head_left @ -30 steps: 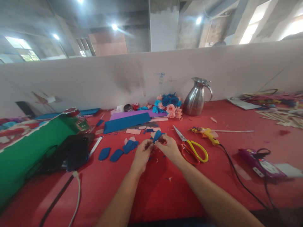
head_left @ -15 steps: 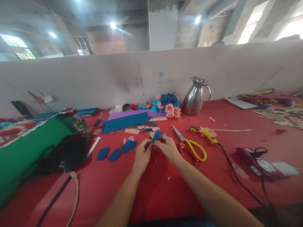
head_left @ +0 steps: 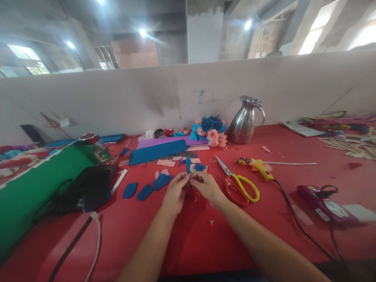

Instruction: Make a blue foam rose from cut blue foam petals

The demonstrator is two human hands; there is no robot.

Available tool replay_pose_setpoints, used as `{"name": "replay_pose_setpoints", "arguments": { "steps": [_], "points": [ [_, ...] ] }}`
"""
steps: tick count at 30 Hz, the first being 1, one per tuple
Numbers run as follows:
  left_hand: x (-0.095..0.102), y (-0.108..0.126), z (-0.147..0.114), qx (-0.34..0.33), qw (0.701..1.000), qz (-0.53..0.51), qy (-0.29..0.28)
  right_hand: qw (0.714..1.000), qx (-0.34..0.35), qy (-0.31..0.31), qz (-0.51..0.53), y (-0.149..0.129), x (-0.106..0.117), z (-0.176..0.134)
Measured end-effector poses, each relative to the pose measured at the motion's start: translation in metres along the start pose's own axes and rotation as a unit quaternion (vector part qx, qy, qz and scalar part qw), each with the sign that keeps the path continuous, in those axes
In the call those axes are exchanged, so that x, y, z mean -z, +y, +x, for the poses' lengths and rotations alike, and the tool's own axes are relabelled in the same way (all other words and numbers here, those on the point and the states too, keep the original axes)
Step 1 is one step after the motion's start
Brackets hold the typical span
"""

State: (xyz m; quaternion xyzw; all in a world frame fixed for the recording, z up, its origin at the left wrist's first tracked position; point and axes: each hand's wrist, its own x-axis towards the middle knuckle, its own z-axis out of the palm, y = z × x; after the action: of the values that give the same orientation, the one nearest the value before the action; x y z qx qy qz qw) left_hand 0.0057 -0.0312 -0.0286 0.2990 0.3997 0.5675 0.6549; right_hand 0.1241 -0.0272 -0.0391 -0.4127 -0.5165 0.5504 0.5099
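Between my two hands stands a small blue crepe-paper piece [head_left: 188, 164], narrow and upright. My left hand [head_left: 175, 189] pinches its lower end with thumb and fingertips. My right hand [head_left: 206, 187] is closed at the same spot, its fingertips meeting the left ones; the lowest part of the paper is hidden by the fingers. Just behind the right hand lies another crumpled blue piece [head_left: 200, 167]. Left of my hands are cut blue petals [head_left: 145, 192] with rounded corners, and an overlapping blue pile [head_left: 162, 181]. Scissors [head_left: 241, 187] with red and yellow handles lie open to the right.
Behind are a blue paper strip [head_left: 158, 152], paper flowers [head_left: 213, 131] and a steel jug [head_left: 243, 121]. A yellow glue gun [head_left: 258, 168] and purple box [head_left: 326, 203] with cords sit right. Left are a green board [head_left: 44, 188], glass jar [head_left: 96, 149] and black bag [head_left: 94, 192].
The blue paper between my hands was wider and tilted right; now it is narrow and upright. My hands stay close together. The whole view has shifted slightly.
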Motion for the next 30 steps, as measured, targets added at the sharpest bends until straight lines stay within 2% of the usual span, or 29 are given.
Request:
{"name": "replay_pose_setpoints", "arguments": {
  "steps": [10, 19, 26, 30],
  "points": [
    [-0.0013, 0.0035, -0.0018, -0.031, 0.998, 0.021, 0.042, 1.000, 0.003, 0.000, -0.014, -0.0044, 0.0008, -0.0018],
    [-0.0010, 0.0021, -0.0015, -0.084, 0.993, 0.069, 0.045, 0.998, 0.037, 0.024, -0.048, -0.0037, 0.0019, -0.0001],
    [-0.0016, 0.0026, -0.0019, -0.086, 0.992, 0.071, 0.053, 0.989, 0.078, 0.035, -0.118, -0.0003, 0.0038, -0.0003],
    [-0.0022, 0.0036, -0.0024, -0.084, 0.993, 0.071, 0.053, 0.989, 0.080, 0.033, -0.116, -0.0014, 0.0032, -0.0012]
  ]
}}
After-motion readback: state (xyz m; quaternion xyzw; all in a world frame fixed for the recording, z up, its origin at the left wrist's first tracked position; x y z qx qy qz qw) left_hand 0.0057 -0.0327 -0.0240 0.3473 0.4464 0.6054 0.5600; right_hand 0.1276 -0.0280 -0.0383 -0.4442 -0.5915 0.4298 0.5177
